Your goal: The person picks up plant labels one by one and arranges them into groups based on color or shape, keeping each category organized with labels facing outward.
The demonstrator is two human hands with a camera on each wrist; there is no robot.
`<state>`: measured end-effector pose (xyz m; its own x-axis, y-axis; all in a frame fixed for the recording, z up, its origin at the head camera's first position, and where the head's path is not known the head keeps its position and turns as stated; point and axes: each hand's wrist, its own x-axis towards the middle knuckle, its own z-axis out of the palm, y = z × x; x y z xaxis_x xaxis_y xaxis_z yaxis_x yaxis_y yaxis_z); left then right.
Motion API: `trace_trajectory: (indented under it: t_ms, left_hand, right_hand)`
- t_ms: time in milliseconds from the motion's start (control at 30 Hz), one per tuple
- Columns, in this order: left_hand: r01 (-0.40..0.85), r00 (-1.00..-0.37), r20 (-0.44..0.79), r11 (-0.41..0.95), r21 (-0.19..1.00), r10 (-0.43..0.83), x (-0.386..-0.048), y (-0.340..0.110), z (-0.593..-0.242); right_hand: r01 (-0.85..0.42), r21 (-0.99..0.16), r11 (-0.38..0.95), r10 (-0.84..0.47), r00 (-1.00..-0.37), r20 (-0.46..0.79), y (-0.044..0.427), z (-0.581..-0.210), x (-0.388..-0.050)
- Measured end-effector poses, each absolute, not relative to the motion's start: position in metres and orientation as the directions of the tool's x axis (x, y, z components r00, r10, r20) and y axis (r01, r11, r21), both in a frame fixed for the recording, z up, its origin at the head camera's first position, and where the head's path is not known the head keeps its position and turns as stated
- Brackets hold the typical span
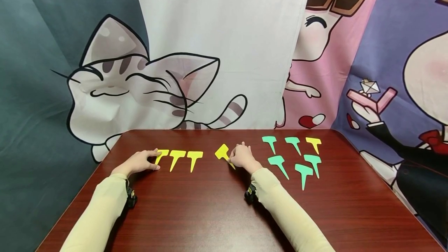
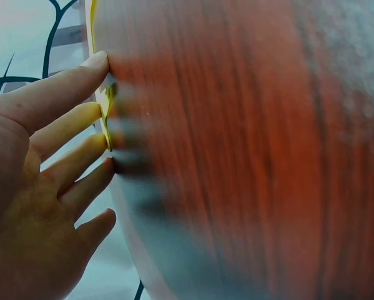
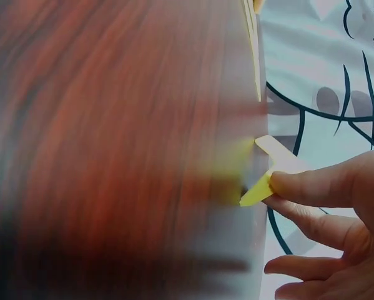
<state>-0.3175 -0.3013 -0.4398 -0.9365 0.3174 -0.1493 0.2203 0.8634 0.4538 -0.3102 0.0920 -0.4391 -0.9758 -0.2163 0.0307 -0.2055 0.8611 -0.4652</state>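
My right hand [image 1: 244, 157] pinches a yellow T-shaped plant label [image 1: 222, 152] between thumb and index finger; the label tilts, its head up to the left. In the right wrist view this label [image 3: 256, 191] is held off the tabletop, the other fingers spread. My left hand [image 1: 138, 161] rests at the left end of a row of yellow plant labels. Its fingertips touch the leftmost label [image 1: 163, 152], partly hidden by the hand. Seen from the left wrist, the fingers [image 2: 74, 134] are fairly straight against the table. A second label [image 1: 177, 153] and a third label [image 1: 195, 154] lie to its right.
Right of my right hand lie several green plant labels [image 1: 303, 170] in loose rows, with one yellow label [image 1: 313, 141] at their far right. All lie on a dark red wooden table [image 1: 196, 213]. A printed cartoon curtain [image 1: 224, 18] hangs behind the table's back edge.
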Motion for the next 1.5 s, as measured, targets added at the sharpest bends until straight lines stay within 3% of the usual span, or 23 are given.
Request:
trace_trajectory:
  t_ms: [1500]
  left_hand:
    - [0.226, -0.935, -0.144, 0.856, 0.464, 0.325, -0.317, -0.302, -0.44]
  right_hand:
    - [-0.129, -0.386, 0.913, -0.11, -0.991, 0.071, 0.031, -0.442, -0.305]
